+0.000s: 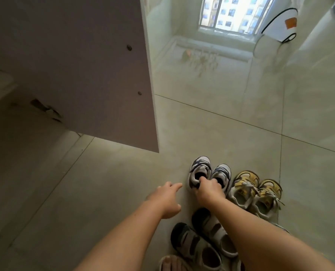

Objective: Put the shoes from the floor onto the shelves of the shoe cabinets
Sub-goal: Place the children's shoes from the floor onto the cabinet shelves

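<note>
Item 1. Right hand (209,190): fingers curled, closed on the pair of grey-and-navy sneakers (201,169). Fingertips are hooked into the heel openings of both shoes and draw the two heels together. Toes point to 12 o'clock. The left shoe of the pair leans on its side; whether the pair is clear of the floor (123,192) cannot be told.

Item 2. Left hand (166,198): loosely spread, holding nothing, at 9 o'clock of the sneakers and just beside them. Its forefinger is extended toward the pair and stops short of it. Contact with the floor cannot be told.

Item 3. Yellow sandals (256,192): a pair on the floor at 3 o'clock of the sneakers, close alongside, straps loose.

Item 4. Grey-and-black sandals (197,243): a pair on the floor at 6 o'clock of the sneakers, partly under the right forearm.

Item 5. Beige shoe (172,263): at 6 o'clock, cut off by the frame edge.

Item 6. Cabinet panel (84,75): pale side board with two screw heads, at 10 o'clock of the hands, well apart from all the shoes.
</note>
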The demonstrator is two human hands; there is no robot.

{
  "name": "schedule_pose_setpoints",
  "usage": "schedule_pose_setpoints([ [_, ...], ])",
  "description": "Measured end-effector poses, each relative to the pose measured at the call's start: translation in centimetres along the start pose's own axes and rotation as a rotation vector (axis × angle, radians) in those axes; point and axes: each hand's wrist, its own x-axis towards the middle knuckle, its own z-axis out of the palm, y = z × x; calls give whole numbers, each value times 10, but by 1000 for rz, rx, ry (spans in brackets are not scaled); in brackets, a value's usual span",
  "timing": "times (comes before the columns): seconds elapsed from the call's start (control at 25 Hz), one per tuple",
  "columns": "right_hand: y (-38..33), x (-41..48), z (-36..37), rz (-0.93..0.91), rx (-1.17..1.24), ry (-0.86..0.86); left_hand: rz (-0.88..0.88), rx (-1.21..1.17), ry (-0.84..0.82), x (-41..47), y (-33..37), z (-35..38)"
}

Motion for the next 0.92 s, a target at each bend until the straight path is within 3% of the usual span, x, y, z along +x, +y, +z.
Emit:
schedule_pose_setpoints([
  [0.24, -82, -87, -44, -398, -136, -160, 21, 27, 231, -91, -18, -53],
  [0.36, -128, -144, -57, -630, -155, -145, -3, 31, 368, -150, -51, -77],
  [0.56, -207, -223, -85, -860, -113, 111, -62, 54, 747, -246, -107, -118],
  [0.76, -299, -292, -135, -1157, -71, 475, -66, 73, 1183, -317, -145, -190],
  [0.92, -380, -330, -181, -1304, 50, 574, -113, 157, 1418, -370, -173, -266],
])
